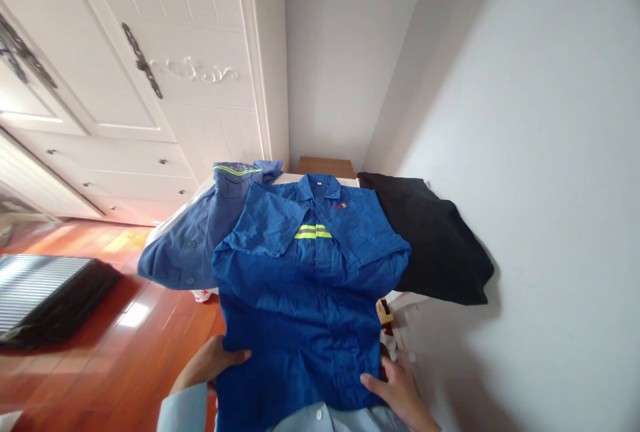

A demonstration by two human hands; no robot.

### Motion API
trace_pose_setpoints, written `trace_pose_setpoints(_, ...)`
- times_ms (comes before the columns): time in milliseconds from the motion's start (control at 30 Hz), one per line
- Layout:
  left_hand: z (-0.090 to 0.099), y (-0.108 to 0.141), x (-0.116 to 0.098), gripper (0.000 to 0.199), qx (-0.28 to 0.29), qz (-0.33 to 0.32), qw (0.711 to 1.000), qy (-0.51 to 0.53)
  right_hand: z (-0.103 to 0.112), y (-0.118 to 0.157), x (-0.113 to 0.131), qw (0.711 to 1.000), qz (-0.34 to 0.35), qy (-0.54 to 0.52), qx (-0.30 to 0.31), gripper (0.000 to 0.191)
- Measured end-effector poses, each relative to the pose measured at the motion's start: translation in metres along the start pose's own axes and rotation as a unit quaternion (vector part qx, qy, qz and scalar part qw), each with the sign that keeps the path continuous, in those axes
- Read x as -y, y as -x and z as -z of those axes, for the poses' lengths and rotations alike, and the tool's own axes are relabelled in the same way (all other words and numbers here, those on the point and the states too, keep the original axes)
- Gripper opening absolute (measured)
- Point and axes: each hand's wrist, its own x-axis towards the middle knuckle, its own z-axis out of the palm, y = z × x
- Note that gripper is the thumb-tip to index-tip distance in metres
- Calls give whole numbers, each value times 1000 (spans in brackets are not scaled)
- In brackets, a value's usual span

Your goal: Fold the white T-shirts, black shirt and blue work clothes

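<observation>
A bright blue work shirt (300,305) lies front up, its collar at the far end and its sleeves folded inward over the chest beside a yellow-and-grey reflective stripe. Its lower part hangs toward my body. At the lower left edge, my left hand (215,359) grips the cloth, thumb on top and fingers behind. My right hand (395,389) holds the lower right edge the same way. To the left of the shirt lies a faded blue garment (195,239) with a yellow stripe. A black garment (440,239) lies to its right.
White wardrobe doors (200,52) and drawers (125,172) stand at the left and back. A pale wall (540,185) rises close on the right. A dark object with a ridged top (45,299) sits on the reddish wooden floor (150,345). A brown wooden piece (327,167) shows behind the collar.
</observation>
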Motion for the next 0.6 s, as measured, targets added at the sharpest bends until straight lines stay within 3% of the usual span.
trace_pose_setpoints(100,16,14,-5,47,46,10,999,-18,2,1,4,999,-15,-31,29,61)
trace_pose_setpoints(300,51,32,-18,52,31,-53,990,125,-9,29,38,991,-11,-124,54,59)
trace_pose_setpoints(367,50,23,-10,44,2,-32,996,88,-19,34,42,982,-3,-177,66,59)
trace_pose_setpoints(433,43,10,2,30,-13,0,999,30,-27,28,38,975,22,-217,28,58)
trace_pose_setpoints(533,30,-9,16,15,-25,14,998,-48,-30,0,28,970,70,-221,-70,54)
trace_pose_setpoints(600,24,-17,21,12,-59,-3,995,-85,-26,-26,24,966,92,-220,-100,50)
